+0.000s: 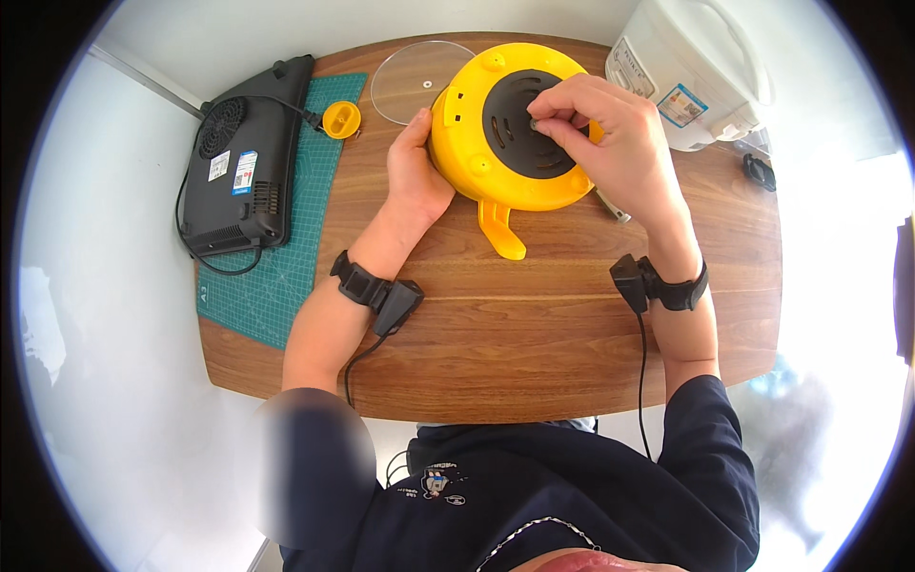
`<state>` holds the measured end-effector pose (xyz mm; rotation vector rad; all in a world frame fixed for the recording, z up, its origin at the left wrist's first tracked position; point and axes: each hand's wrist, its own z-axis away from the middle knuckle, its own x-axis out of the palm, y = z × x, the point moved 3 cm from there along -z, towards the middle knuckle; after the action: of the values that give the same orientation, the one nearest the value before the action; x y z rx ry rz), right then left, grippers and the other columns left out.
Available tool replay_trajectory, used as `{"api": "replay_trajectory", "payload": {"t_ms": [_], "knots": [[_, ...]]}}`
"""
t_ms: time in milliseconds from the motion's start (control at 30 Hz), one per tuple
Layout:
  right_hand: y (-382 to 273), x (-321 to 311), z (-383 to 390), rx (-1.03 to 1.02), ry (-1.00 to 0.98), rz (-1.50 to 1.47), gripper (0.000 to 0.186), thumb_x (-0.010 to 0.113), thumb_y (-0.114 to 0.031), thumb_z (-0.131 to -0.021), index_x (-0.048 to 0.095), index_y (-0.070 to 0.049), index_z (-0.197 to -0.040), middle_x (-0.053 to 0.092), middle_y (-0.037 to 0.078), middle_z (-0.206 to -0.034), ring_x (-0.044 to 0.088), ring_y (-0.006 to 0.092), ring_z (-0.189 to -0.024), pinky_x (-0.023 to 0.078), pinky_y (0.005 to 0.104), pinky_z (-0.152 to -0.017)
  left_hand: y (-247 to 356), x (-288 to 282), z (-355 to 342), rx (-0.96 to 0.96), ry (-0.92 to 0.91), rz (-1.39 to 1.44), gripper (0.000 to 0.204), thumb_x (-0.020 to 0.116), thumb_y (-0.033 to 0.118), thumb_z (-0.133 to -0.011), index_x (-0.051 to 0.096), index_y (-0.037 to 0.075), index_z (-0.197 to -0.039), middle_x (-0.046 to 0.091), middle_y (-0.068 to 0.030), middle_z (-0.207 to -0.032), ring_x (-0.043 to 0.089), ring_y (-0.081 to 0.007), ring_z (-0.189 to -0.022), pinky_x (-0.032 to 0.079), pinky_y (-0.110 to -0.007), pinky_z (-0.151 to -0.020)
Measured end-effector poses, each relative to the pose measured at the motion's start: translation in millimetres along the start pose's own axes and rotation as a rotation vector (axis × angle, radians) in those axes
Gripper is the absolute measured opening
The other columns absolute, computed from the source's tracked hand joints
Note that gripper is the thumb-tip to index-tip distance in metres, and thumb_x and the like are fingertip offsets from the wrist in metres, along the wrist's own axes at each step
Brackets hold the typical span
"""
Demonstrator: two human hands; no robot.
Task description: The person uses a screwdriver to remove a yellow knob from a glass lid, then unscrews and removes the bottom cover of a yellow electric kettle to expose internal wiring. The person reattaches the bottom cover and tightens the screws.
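A yellow electric pot (pixel 464 162) is turned so that its underside faces me. Its round black vented base plate (pixel 519 143) shows, and its yellow handle (pixel 500 231) points toward me. My left hand (pixel 419 172) grips the pot's left side, thumb up along the rim and the other fingers mostly hidden. Over the middle of the base plate, my right hand (pixel 610 129) has thumb and forefinger pinched together. A tiny greyish thing shows at those fingertips, too small to name.
A clear glass lid (pixel 405 81) lies behind the pot. To the left, an upturned black induction cooker (pixel 238 167) with a cord rests on a green cutting mat (pixel 310 210), near a yellow knob (pixel 341 120). A white container (pixel 686 71) and a small black object (pixel 759 173) are at right.
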<state>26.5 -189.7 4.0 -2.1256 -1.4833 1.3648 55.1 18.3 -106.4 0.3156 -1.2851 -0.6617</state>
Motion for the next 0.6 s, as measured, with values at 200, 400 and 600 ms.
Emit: {"api": "replay_trajectory", "payload": {"t_ms": [200, 400, 600], "knots": [[-2.4, 1.8, -0.4, -0.089, 0.029, 0.079, 0.013, 0.078, 0.001, -0.086, 0.076, -0.003, -0.098, 0.074, 0.006, -0.096, 0.069, 0.0178, -0.079, 0.057, 0.0276, -0.073, -3.6, -0.5, 3.0, -0.024, -0.003, -0.003, 0.038, 0.038, 0.021, -0.111, 0.059, 0.0, -0.135, 0.066, -0.0125, -0.135, 0.063, -0.0254, -0.124, 0.049, -0.041, -0.11], [4.2, 1.3, -0.9, -0.184, 0.039, 0.148, 0.013, 0.079, 0.0, -0.084, 0.076, -0.005, -0.096, 0.074, 0.005, -0.094, 0.071, 0.0198, -0.083, 0.058, 0.0297, -0.075, -4.5, 0.0, 4.2, -0.044, 0.001, -0.033, 0.038, 0.038, 0.02, -0.11, 0.059, 0.0, -0.135, 0.066, -0.0133, -0.136, 0.062, -0.0259, -0.125, 0.048, -0.041, -0.111], [4.2, 5.9, -2.7, -0.243, 0.07, 0.175, 0.012, 0.079, 0.0, -0.084, 0.075, -0.006, -0.094, 0.074, 0.005, -0.092, 0.07, 0.0213, -0.085, 0.058, 0.0315, -0.074, -4.9, -4.5, -0.2, -0.042, 0.015, -0.035, 0.038, 0.038, 0.02, -0.11, 0.059, 0.0, -0.135, 0.065, -0.0136, -0.137, 0.062, -0.0262, -0.126, 0.048, -0.042, -0.112]]}}
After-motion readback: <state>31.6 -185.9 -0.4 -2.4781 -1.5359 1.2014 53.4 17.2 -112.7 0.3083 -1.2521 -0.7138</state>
